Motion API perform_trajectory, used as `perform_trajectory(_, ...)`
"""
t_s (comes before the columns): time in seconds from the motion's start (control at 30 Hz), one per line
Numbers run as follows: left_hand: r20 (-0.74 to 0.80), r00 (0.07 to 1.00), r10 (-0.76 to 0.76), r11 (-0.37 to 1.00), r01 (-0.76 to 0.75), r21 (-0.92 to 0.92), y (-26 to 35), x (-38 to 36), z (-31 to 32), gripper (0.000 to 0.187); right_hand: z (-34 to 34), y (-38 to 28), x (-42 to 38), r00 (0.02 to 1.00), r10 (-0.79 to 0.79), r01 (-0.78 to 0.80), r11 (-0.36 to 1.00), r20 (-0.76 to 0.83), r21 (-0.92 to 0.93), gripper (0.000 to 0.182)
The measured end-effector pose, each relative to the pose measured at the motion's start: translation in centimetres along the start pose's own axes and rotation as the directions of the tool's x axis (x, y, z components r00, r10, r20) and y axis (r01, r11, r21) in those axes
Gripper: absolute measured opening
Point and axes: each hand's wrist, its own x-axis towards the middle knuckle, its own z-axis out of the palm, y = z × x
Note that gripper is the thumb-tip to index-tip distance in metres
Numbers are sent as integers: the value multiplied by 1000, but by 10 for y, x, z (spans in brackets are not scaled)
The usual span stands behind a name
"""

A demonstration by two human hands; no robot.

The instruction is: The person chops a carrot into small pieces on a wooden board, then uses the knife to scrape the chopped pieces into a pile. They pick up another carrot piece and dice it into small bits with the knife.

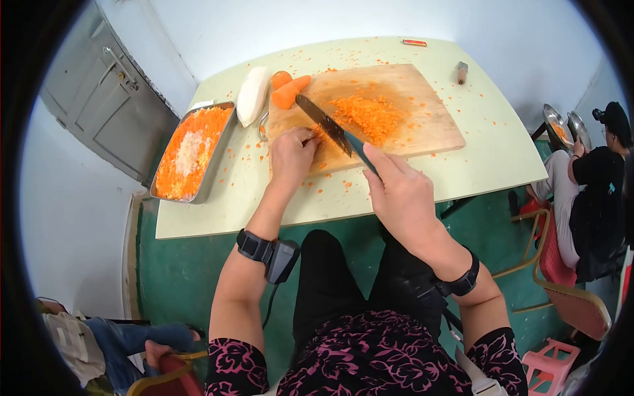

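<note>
My right hand (403, 191) grips a kitchen knife (323, 123) by its dark teal handle, the blade slanting up to the left over the wooden cutting board (422, 86). Close to the blade, my left hand (294, 155) has its fingers curled at the board's front left, with a small carrot piece (319, 134) at the fingertips, mostly hidden. Behind the knife lies a heap of finely chopped carrot (370, 115). Whole peeled carrots (290, 91) rest at the board's back left corner. Beside them is a peeled white radish (253, 96).
A metal tray (212, 165) of chopped carrot with a paler heap on top stands at the table's left. A red peeler-like item (415, 43) and a small brown-handled object (462, 72) lie toward the back. Another person (594, 171) sits at right near chairs; someone's legs (125, 336) show lower left.
</note>
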Motion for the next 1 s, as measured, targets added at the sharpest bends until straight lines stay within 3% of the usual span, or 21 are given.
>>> perform_trajectory(0.1, -28, 999, 33, 999, -34, -10, -2, -1, 3, 11, -6, -8, 3, 998, -10, 10, 1000, -57, 12, 37)
perform_trajectory(0.23, -64, 989, 136, 989, -132, 60, -6, 0, 5, 12, 9, -1, -5, 1000, -5, 5, 999, 9, -33, 36)
perform_trajectory(0.4, -72, 996, 59, 998, -59, -2, -1, -1, 4, 11, -3, -7, 3, 999, 20, -19, 999, -46, 37, 37)
perform_trajectory(0.5, -63, 998, 13, 1000, -14, -13, 0, 0, 2, 10, 9, -5, -5, 999, 20, -20, 1000, 27, -24, 37)
perform_trajectory(0.73, -67, 996, -54, 997, 50, -62, 6, -1, 0, 8, 1, -8, -1, 999, 19, -19, 1000, -31, -11, 37)
perform_trajectory(0.8, -61, 997, -44, 998, 41, -52, 4, 0, 1, 8, 11, -5, -7, 999, 31, -30, 999, 25, -39, 37)
perform_trajectory(1.0, -78, 997, 5, 999, -9, -51, 2, -1, 4, 8, 3, -5, 1, 998, -8, 8, 1000, -68, 5, 37)
